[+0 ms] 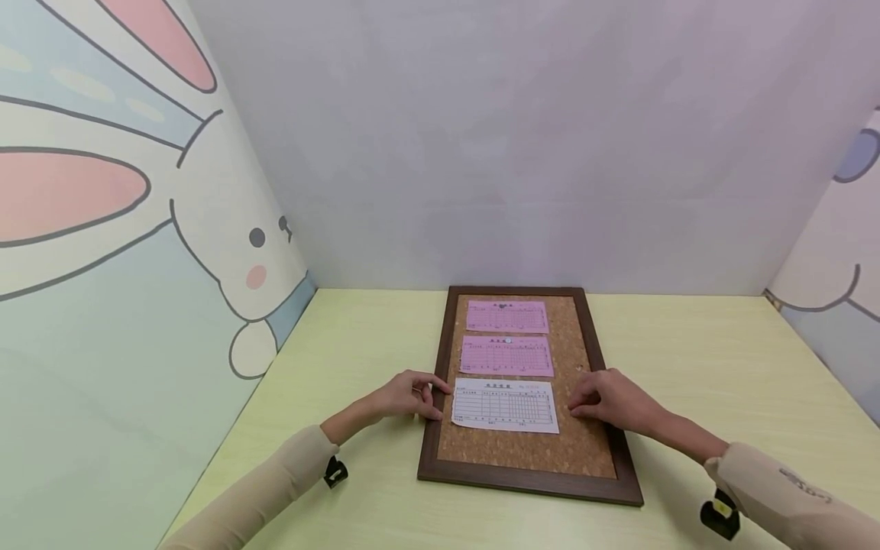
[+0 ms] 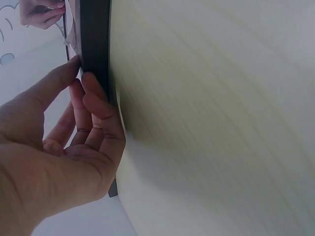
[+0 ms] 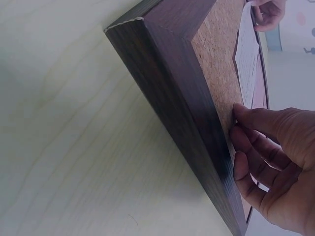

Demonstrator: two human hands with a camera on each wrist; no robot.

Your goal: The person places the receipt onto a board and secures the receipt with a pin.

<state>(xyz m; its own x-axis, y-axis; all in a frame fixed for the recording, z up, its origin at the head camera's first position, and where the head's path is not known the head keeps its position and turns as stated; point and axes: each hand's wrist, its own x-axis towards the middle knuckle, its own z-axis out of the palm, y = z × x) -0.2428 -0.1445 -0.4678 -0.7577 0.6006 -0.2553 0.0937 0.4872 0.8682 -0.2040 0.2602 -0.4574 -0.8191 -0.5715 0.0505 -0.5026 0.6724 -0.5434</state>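
Observation:
A brown-framed corkboard lies on the table, with a white printed slip below two pink slips. At the board's left side, my left hand touches the dark frame, its index finger reaching over toward the white slip's left edge. In the left wrist view its other fingers are bent beside the frame's outer face. My right hand is over the cork, fingertips near the white slip's right edge. Nothing shows between its fingers.
Small pins show on the pink slips, and a tiny object lies on the cork near my right hand. A pale wood-grain table surrounds the board. A grey wall stands behind, and a rabbit-patterned panel on the left.

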